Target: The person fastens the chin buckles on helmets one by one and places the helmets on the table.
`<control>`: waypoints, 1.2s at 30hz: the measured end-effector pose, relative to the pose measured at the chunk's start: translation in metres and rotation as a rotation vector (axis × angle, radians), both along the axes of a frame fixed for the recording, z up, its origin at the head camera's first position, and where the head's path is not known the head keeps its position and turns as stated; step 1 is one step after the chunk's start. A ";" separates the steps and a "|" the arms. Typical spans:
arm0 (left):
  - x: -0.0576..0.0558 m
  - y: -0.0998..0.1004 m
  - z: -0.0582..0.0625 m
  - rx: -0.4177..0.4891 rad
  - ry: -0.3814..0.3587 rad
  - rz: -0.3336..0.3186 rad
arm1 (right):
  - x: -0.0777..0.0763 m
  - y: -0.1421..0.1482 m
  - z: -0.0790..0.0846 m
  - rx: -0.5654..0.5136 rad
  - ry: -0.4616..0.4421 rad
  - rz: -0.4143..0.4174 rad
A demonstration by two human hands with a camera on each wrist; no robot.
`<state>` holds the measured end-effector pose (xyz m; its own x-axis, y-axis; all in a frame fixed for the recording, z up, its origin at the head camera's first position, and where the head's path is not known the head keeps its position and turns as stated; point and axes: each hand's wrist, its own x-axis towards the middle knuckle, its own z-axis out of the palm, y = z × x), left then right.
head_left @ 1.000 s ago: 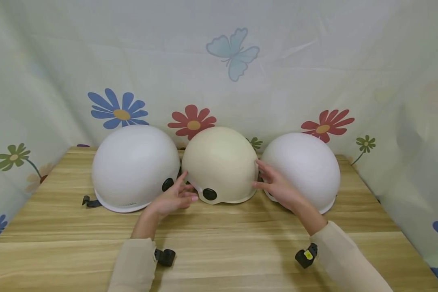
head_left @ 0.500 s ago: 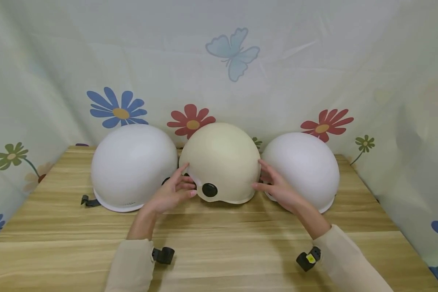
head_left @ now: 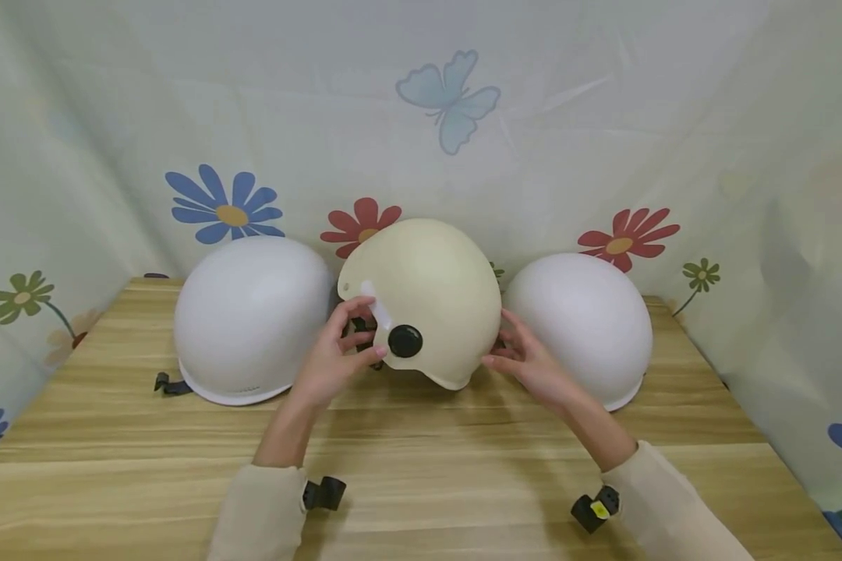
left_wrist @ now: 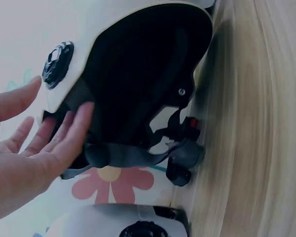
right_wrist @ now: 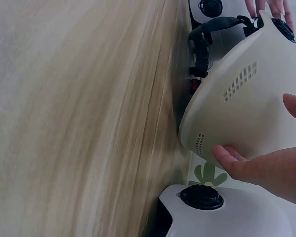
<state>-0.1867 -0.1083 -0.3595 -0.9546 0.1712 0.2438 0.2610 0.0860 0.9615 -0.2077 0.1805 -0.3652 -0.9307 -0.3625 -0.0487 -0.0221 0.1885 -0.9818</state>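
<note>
In the head view, a cream helmet (head_left: 438, 273) stands tilted between both hands, its left side raised and its lower rim by the tabletop. The left hand (head_left: 337, 354) holds its left edge, thumb beside a black round knob (head_left: 405, 341). In the left wrist view, the left fingers reach under the rim at the dark strap (left_wrist: 126, 154); a buckle dangles near the wood. The right hand (head_left: 533, 362) rests spread fingertips on the opposite side. Vent slots (right_wrist: 239, 81) show on the shell in the right wrist view.
A white helmet (head_left: 245, 312) stands on the left, a short black strap (head_left: 174, 386) at its side. Another white helmet (head_left: 589, 312) stands close behind the right hand. The wooden table (head_left: 421, 483) meets a flower-printed curtain (head_left: 309, 117) at the back and sides.
The cream helmet has tipped up and turned, its left side rising off the table. The left hand has moved up and right with it; the right hand has stayed nearly in place.
</note>
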 end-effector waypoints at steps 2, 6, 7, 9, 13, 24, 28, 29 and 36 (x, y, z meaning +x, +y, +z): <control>0.001 0.003 0.001 0.004 0.006 0.009 | 0.000 0.000 -0.001 -0.007 -0.008 -0.008; 0.002 0.008 0.002 0.081 0.020 0.010 | 0.002 0.001 -0.001 -0.013 -0.020 -0.024; 0.003 0.009 0.002 0.110 0.025 0.009 | 0.003 0.001 -0.002 -0.014 -0.018 -0.023; 0.004 0.011 0.004 0.161 0.037 0.011 | 0.004 0.001 -0.001 -0.008 -0.014 -0.020; 0.005 0.013 0.008 0.234 0.034 0.017 | 0.006 -0.001 -0.001 0.006 -0.008 -0.016; 0.010 0.016 0.013 0.223 -0.039 0.053 | 0.010 -0.003 -0.001 -0.013 -0.036 -0.001; 0.011 0.019 0.011 0.222 -0.008 0.036 | 0.010 -0.001 0.000 0.016 -0.036 -0.004; 0.011 0.021 0.010 0.226 -0.003 0.032 | 0.010 -0.001 0.000 0.023 -0.030 -0.001; 0.012 0.025 0.007 0.253 0.018 0.007 | 0.006 0.000 0.005 0.114 0.090 -0.029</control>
<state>-0.1749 -0.0829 -0.3524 -0.9507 0.0955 0.2951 0.2787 -0.1546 0.9479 -0.2016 0.1807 -0.3601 -0.9433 -0.3318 -0.0044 -0.1014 0.3007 -0.9483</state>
